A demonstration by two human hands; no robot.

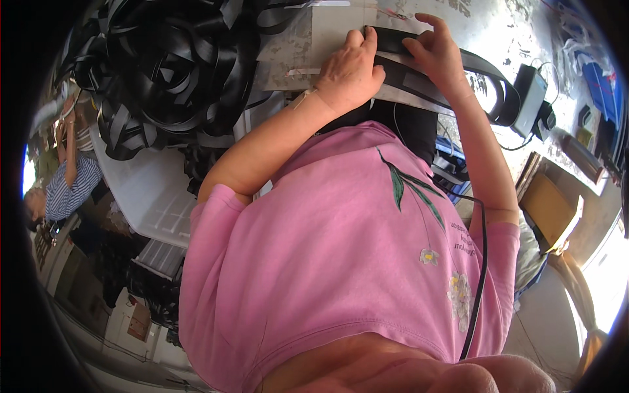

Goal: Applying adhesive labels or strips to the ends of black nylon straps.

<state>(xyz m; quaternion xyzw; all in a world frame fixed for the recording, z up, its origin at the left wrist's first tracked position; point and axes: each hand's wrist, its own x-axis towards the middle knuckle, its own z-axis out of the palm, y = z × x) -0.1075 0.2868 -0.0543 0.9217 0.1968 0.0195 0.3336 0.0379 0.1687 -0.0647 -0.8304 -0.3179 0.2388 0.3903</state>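
Note:
A flat black strap (390,41) lies across the worktable ahead of me and bends back in a loop at the right. My left hand (347,73) rests over the strap's left end, its fingers stretched forward and its thumb held apart. Further right, my right hand (438,56) has its thumb and bent fingers on the same strap, while the index finger points up and away. The lower run of the strap, with a greyish patch (418,83), passes nearer to me along the table edge. The undersides of both hands are hidden.
A large heap of black strap (173,72) fills the left side, above a white plastic bin (147,196). A grey box-shaped device (529,98) with cables stands at the right, by the strap loop. Another person in a striped top (72,187) is far left.

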